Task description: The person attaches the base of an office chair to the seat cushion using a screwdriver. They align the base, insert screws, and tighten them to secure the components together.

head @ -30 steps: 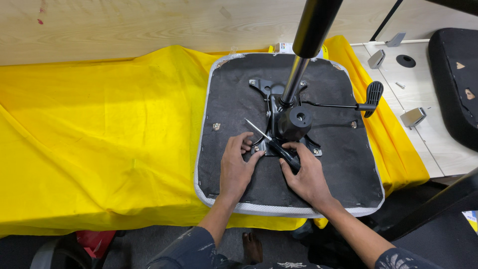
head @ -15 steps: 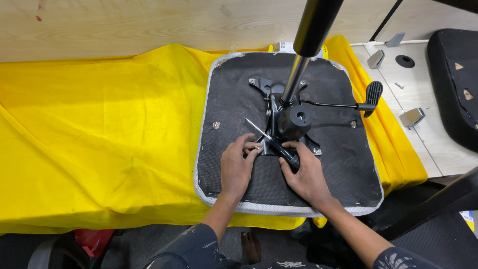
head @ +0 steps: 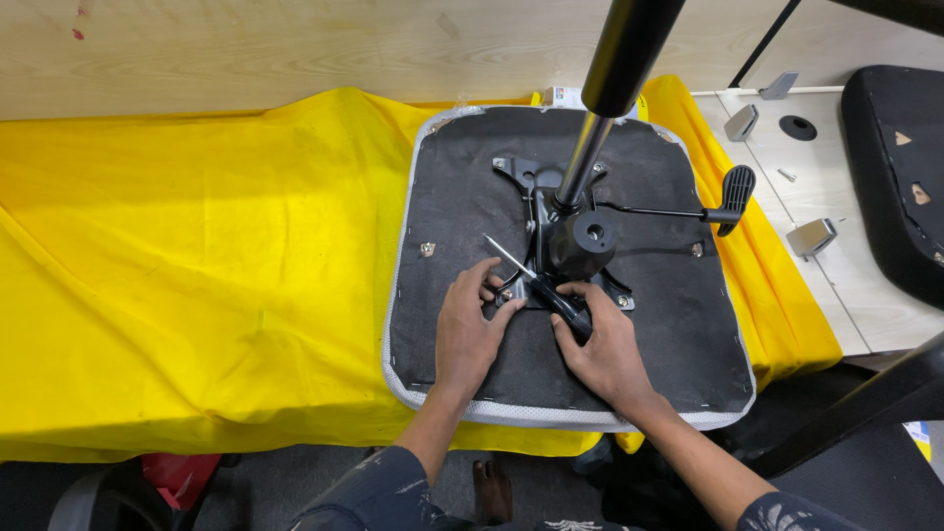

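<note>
Little had changed since the earlier frame: the right hand [head: 608,352] still gripped the black-handled screwdriver [head: 539,285], and beside it the left hand [head: 466,329] rested open, fingertips touching the black metal chair mechanism [head: 580,241] on the upturned black seat base [head: 654,344].

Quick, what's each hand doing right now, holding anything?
Left hand: open, fingers resting on the black metal bracket under the seat; holds nothing.
Right hand: closed around the black handle of a screwdriver.
</note>
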